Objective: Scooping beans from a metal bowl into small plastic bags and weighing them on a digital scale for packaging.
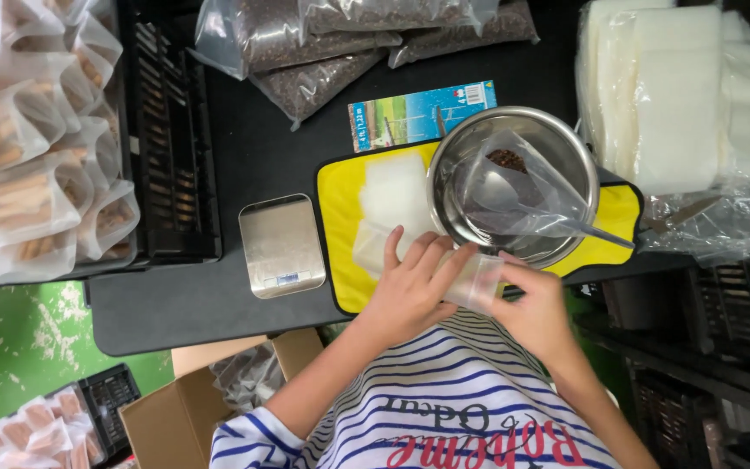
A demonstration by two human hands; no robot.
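Below, black table (245, 148), green floor (10, 347), both hands' fingers (427, 256) holding a clear pouch (477, 282)

This is a small food-packing workroom. A black table (219, 304) carries a kitchen scale (281, 245), a steel bowl (479, 143) and a yellow mat (345, 234). Filled pouches (28, 156) crowd a black crate (175, 174) at upper left, sacks of dark grain (323, 43) lie at top, empty bags (679, 95) are stacked at upper right, and a cardboard box (175, 412) sits below.

Black table (245, 156) with yellow mat (340, 217), steel scale (281, 245), dark-filled bags (323, 43).
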